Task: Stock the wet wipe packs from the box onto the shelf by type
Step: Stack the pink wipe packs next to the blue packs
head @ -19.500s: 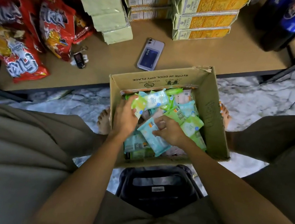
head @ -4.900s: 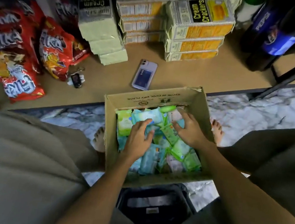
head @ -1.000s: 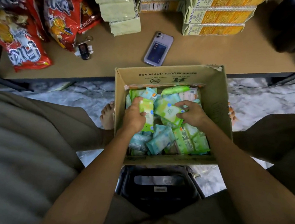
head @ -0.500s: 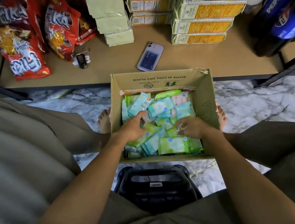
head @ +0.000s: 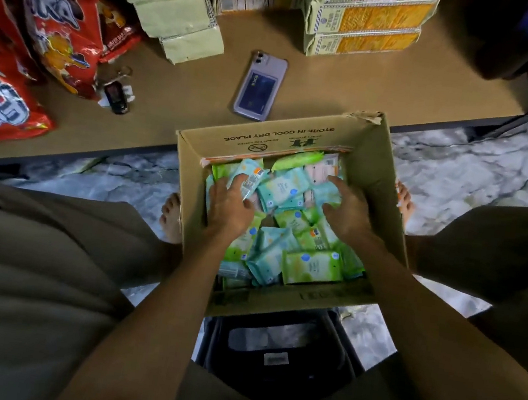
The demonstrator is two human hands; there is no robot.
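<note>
Pinching a teal wipe pack [head: 248,177] with our left hand [head: 229,207]; right hand [head: 349,211] spread over packs in the cardboard box [head: 377,154].

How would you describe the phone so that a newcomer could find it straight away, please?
Start at the cardboard box of wet wipe packs. Just beyond its far wall, on the tan shelf board, lies the phone: flat, lilac-cased, with a dark card in its back.
</note>
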